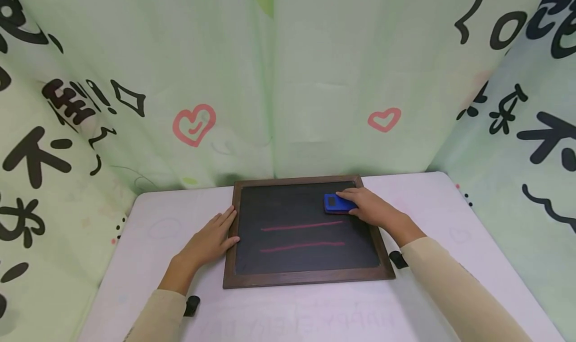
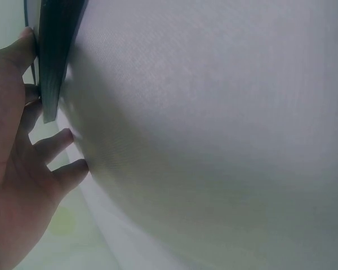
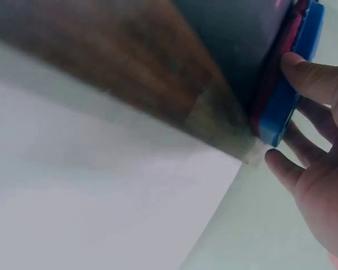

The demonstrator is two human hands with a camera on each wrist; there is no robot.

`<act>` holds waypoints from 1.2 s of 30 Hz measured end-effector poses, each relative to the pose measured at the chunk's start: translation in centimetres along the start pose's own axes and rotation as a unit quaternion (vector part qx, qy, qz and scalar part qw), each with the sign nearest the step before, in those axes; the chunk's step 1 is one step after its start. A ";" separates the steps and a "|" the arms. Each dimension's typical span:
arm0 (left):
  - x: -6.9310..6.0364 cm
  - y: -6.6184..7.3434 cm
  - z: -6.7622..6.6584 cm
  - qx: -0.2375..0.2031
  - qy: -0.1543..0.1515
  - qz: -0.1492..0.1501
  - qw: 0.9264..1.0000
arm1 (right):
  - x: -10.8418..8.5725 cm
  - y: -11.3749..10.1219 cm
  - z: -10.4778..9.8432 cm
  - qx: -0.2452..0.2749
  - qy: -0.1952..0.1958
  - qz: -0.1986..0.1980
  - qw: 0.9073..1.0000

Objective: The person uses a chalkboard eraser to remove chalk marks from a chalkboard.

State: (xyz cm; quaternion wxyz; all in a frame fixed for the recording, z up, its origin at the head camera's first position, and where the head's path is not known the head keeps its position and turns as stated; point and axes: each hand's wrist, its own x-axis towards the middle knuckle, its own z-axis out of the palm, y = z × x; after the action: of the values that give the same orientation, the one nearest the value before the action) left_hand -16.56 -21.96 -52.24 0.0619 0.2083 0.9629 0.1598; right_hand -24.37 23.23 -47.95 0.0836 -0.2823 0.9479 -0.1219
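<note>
A blackboard (image 1: 292, 262) with a brown wooden frame lies on the white table and bears two roughly level pink lines (image 1: 302, 226). My right hand (image 1: 378, 212) grips a blue eraser (image 1: 335, 203) on the board's upper right part. In the right wrist view, thumb and fingers of the hand (image 3: 327, 169) hold the eraser (image 3: 287, 95) by its sides, its dark red pad against the board. My left hand (image 1: 204, 247) rests at the frame's left edge, thumb on the frame, fingers extended. The left wrist view shows that hand (image 2: 22, 157) beside the frame's edge (image 2: 55, 62).
The white table (image 1: 288, 312) surrounds the board, with faint marks on its surface. Behind it and at both sides hangs a pale green curtain (image 1: 315, 82) with black writing and pink hearts. Black pieces (image 1: 192, 306) show at both wrists.
</note>
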 end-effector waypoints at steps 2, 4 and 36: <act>0.0 0.0 0.0 0.000 0.001 0.001 1.000 | 0.1 0.0 0.0 -0.002 -0.004 -0.001 1.000; 0.0 0.0 -0.1 0.000 0.003 0.001 1.000 | 0.1 0.1 0.0 -0.004 -0.006 0.001 1.000; -0.2 0.2 -0.2 -0.006 -0.006 -0.006 1.000 | -5.1 -1.5 0.9 -0.025 -0.005 -0.049 0.998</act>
State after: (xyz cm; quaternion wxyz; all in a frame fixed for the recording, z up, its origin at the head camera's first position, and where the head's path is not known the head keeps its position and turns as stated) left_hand -16.33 -21.98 -51.96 0.0699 0.2035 0.9627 0.1641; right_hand -19.17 24.66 -47.88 0.0750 -0.3313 0.9351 -0.1010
